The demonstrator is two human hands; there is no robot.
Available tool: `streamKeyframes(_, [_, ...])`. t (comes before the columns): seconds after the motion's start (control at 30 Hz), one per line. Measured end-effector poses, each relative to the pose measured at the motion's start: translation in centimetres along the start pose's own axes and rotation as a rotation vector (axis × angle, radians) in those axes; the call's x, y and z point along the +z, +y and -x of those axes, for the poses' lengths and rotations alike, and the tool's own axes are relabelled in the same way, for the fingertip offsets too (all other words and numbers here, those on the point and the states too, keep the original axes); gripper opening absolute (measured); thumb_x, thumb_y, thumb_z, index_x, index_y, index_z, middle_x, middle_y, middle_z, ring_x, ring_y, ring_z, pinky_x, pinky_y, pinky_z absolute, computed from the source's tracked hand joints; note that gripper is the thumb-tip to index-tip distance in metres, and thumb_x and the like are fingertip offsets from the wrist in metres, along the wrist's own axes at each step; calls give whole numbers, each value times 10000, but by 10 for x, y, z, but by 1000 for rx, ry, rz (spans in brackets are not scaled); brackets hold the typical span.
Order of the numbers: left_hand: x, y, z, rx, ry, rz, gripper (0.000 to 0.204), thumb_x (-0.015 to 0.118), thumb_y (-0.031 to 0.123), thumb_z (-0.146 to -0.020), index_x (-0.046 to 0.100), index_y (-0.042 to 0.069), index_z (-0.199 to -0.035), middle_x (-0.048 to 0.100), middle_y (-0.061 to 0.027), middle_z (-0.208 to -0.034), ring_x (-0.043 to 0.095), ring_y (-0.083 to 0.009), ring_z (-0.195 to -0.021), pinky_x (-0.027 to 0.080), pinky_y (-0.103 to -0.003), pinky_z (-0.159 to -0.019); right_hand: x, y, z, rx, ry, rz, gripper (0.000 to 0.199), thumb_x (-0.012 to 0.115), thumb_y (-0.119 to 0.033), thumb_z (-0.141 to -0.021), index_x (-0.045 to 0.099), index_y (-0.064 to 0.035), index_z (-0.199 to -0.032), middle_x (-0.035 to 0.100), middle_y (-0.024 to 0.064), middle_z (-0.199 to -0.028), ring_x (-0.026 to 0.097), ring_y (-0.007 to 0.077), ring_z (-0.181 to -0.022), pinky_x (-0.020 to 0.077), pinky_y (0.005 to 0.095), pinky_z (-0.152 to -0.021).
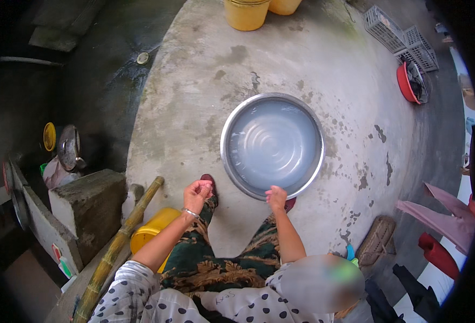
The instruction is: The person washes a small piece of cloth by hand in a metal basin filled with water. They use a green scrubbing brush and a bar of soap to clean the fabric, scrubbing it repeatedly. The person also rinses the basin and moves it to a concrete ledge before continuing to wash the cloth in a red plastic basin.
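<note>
A wide metal basin (225,141) stands on the concrete in front of me, holding cloudy, bluish water with ring-like ripples. My left hand (198,196) is raised over my left foot, to the left of the basin's near edge. Its fingers are curled in and pressed together, a bracelet is round the wrist, and anything inside the fingers is too small to see. At the basin's near rim is my right hand (275,197), with its fingers closed. Whether it touches the rim or holds something, I cannot tell.
Yellow buckets (245,15) stand at the far edge, and another yellow bucket (150,232) is beside my left arm. A bamboo pole (113,253) slants along the left, near a concrete block (89,199). Grey crates (384,28) and a red basin (404,83) are far right.
</note>
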State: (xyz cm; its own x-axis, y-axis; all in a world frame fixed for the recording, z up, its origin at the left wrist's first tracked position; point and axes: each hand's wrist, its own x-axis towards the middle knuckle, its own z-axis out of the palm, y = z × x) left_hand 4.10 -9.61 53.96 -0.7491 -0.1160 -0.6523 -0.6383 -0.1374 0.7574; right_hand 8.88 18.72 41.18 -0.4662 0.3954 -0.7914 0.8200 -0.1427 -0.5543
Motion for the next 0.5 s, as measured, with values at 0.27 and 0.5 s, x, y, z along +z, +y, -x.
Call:
streamKeyframes(0.27, [121,-142,-105,-438,17,167,182,504,174,-859,608,37,-921,601,-47,-816,577,-118,-688,486,-246,-621,11,14,-155,-710,1,863,211,428,-129,-836,563,-5,-732,548,179,-636,540,350,-628,435,430,-621])
streamKeyframes(0.5, [189,-305,-195,-370,36,-254,334,547,320,-822,599,51,-1012,608,-35,-894,555,-132,-804,431,-269,-726,-26,72,-291,-698,-5,831,164,399,-76,-829,504,-25,-944,526,174,-930,501,344,-899,414,420,-755])
